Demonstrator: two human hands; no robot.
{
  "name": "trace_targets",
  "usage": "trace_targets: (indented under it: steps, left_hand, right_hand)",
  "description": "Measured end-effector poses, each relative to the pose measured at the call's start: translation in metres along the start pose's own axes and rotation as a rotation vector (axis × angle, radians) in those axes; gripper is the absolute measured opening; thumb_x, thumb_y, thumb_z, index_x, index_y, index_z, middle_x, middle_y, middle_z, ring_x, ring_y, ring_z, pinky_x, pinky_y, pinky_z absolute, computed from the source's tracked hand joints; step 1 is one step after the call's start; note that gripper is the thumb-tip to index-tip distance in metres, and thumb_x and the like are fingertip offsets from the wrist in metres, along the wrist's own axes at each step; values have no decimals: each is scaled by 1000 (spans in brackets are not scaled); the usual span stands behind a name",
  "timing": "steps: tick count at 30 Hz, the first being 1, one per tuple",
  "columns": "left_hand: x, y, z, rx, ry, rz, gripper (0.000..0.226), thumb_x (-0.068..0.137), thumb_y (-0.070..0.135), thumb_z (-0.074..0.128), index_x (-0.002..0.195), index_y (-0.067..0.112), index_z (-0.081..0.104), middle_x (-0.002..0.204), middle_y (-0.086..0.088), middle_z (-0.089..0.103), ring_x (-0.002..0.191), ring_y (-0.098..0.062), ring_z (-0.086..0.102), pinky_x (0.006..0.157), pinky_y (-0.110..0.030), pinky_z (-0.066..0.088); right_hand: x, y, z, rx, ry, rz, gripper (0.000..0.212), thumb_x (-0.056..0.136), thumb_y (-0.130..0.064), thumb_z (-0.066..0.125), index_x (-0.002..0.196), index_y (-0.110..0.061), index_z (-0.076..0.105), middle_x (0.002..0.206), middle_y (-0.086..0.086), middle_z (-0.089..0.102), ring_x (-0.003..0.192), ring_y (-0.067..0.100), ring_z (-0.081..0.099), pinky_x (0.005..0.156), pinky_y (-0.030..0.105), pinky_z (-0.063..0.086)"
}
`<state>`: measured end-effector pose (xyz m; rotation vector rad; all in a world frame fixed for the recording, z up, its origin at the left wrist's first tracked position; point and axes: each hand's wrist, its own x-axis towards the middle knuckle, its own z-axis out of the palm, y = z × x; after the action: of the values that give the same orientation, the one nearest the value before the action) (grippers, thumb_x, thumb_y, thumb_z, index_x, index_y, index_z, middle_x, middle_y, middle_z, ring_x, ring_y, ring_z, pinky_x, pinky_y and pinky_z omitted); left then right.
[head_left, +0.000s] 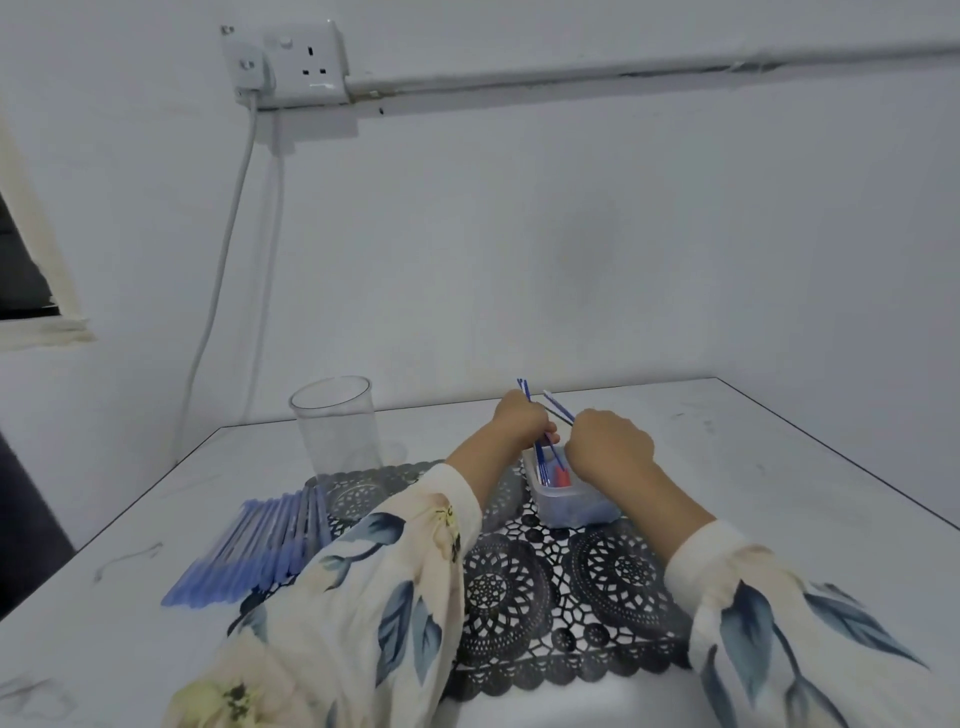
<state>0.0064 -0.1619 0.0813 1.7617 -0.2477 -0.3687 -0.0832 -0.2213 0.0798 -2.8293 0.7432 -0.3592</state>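
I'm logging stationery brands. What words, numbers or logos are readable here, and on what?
No text is readable anywhere.
Wall socket: no legible marking.
Blue pens: any print is too blurred to read.
Plastic tub, clear cup, thin blue sticks: no label seen.

The bench (779, 467) is pale grey-white with faint dark scuffs, and the mat (519, 587) at its middle is black openwork lace — round rosettes in honeycomb mesh. Toward the left edge the pens (254, 551) are lilac-blue; the frosted-clear tub (571, 506) holds blue, white-tipped refills (545, 457) and a red piece (562, 475). The sleeves (374, 597) are cream, printed with slate-blue leaves and pale yellow flowers.
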Motion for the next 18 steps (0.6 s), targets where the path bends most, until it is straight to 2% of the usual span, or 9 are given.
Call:
trace_targets:
  steps: [3,5,7,11,15,18]
  left_hand:
    - [-1,0,-1,341,20,58,31,89,-6,45,64,8,34,51,-8,45,45,-17,45,34,-14,34]
    - [-1,0,-1,513,26,95,33,87,-2,51,61,10,34,50,-5,43,45,-15,41,37,-16,31]
    - [5,-1,1,599,28,112,34,85,-2,51,62,11,31,60,-5,37,51,-14,33,45,-21,27]
    - [8,-1,5,676,56,139,20,87,1,48,70,6,39,71,-6,43,57,-14,32,41,-18,26]
    - [10,-2,3,808,96,181,36,85,2,52,61,13,27,63,-2,31,54,-13,27,43,-19,23]
    - [8,1,3,905,120,186,37,84,3,56,61,13,28,63,0,33,71,-14,39,42,-18,24]
  right_hand:
    - [-4,-4,8,-76,36,-58,23,92,-14,44,111,-10,57,115,7,60,106,25,58,80,30,44]
    - [-5,-5,12,-112,41,-83,23,91,-13,46,110,-12,58,114,4,61,105,24,59,78,29,43]
    - [-4,-5,14,-141,51,-103,23,90,-14,47,109,-14,60,112,3,61,104,23,59,74,28,41]
    - [-2,-5,16,-147,58,-125,21,90,-15,48,106,-15,61,110,1,62,101,22,60,70,27,37]
    - [-1,-4,14,-123,48,-111,22,89,-16,50,109,-15,59,111,4,61,103,24,59,71,28,39]
    - [-2,-4,13,-120,39,-102,25,87,-11,48,110,-14,58,112,5,60,104,25,58,76,30,43]
